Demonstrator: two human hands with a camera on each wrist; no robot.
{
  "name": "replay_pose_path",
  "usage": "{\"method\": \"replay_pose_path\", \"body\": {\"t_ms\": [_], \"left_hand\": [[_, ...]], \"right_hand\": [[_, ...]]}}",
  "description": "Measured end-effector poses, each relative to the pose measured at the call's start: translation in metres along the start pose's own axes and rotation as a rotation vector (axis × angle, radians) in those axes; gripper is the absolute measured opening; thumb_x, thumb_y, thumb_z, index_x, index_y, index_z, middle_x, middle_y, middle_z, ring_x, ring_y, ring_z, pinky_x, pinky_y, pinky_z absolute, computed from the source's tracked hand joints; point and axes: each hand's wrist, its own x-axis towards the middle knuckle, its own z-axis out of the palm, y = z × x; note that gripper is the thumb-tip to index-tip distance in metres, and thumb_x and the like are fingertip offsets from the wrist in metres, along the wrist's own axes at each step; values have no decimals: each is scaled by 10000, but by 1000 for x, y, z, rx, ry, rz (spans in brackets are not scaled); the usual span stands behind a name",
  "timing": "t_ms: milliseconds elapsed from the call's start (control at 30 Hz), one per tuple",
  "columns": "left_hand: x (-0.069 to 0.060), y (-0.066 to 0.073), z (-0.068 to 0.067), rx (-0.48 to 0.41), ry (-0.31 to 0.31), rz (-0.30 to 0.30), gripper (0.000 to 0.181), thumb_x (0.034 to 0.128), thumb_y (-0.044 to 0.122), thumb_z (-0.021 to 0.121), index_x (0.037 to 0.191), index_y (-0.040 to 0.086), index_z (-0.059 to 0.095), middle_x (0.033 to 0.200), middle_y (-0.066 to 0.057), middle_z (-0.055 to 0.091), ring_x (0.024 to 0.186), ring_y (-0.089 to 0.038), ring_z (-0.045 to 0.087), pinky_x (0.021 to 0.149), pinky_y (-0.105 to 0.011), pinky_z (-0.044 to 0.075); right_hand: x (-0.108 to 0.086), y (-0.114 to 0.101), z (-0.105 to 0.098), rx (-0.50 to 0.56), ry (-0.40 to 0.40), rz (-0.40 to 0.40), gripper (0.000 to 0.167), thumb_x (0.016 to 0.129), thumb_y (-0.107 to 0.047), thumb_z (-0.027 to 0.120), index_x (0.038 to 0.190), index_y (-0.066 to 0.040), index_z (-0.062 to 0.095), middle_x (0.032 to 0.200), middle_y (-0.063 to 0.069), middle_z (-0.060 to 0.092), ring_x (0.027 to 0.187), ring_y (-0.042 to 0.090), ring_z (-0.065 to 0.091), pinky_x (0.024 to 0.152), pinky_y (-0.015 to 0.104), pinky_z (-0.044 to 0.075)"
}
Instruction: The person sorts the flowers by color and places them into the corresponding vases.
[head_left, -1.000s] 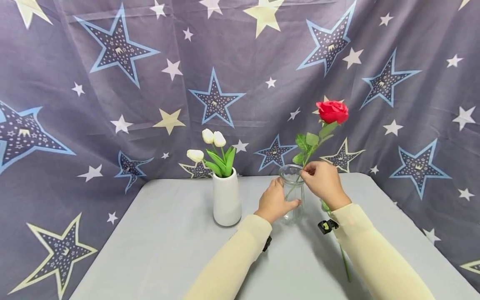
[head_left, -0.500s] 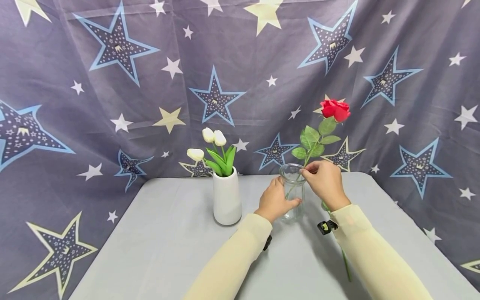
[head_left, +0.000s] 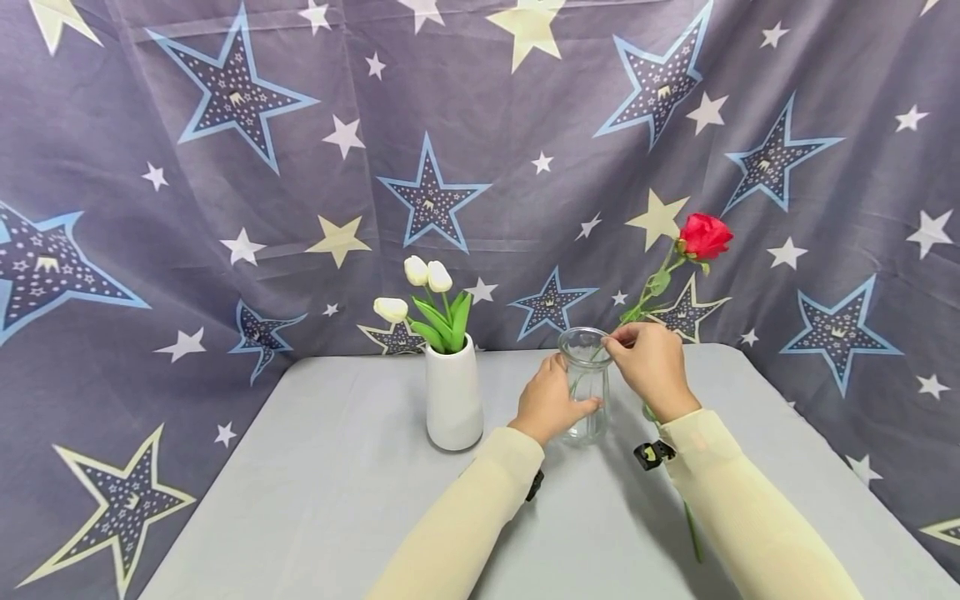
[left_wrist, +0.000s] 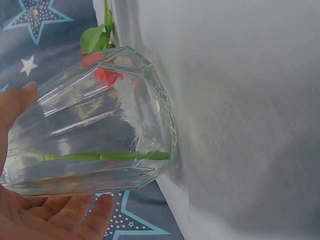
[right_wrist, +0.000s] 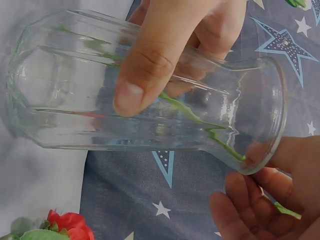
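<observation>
A clear glass vase stands upright on the table, and my left hand grips its side. In the right wrist view, the thumb lies across the glass. At the rim, my right hand pinches the stem of a red rose. The rose leans right, its bloom well above the vase. Its lower stem runs inside the glass, the end near the bottom in the left wrist view. My right fingertips partly hide the stem where it crosses the rim.
A white vase with several white tulips stands left on the grey table. Another rose's stem lies beneath my right forearm; a red bloom shows low in the right wrist view. A star-patterned curtain hangs behind.
The rose has turned about its stem, and its bloom has swung right and somewhat lower. Its leaves now appear edge-on, lower behind my right hand. Both hands and the glass vase stay in place.
</observation>
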Motion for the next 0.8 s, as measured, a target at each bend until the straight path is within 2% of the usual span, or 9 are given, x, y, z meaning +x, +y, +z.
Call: {"method": "replay_pose_path", "body": {"t_ms": [433, 700, 800], "left_hand": [[-2, 2, -2, -2, -15, -9, 904, 841, 568, 802, 1512, 97, 421, 1448, -88, 540, 1233, -241, 629, 1026, -387, 527], [-1, 2, -2, -2, -21, -25, 911, 836, 566, 806, 1514, 97, 418, 1448, -86, 536, 1225, -248, 635, 1021, -397, 531], [-1, 1, -1, -10, -21, -27, 906, 836, 566, 805, 1511, 99, 423, 1449, -85, 533, 1224, -250, 633, 1018, -400, 532]], "right_hand": [[-8, 5, -5, 35, 13, 16, 159, 903, -284, 781, 793, -170, 785, 723, 0, 750, 604, 178, 612, 636, 370, 436], [-11, 7, -12, 71, -26, 30, 184, 939, -317, 761, 816, -180, 766, 688, -8, 729, 413, 104, 607, 541, 334, 493], [-13, 8, -16, 59, -30, 35, 187, 934, -324, 766, 826, -172, 773, 716, -8, 741, 470, 89, 624, 566, 335, 488]]}}
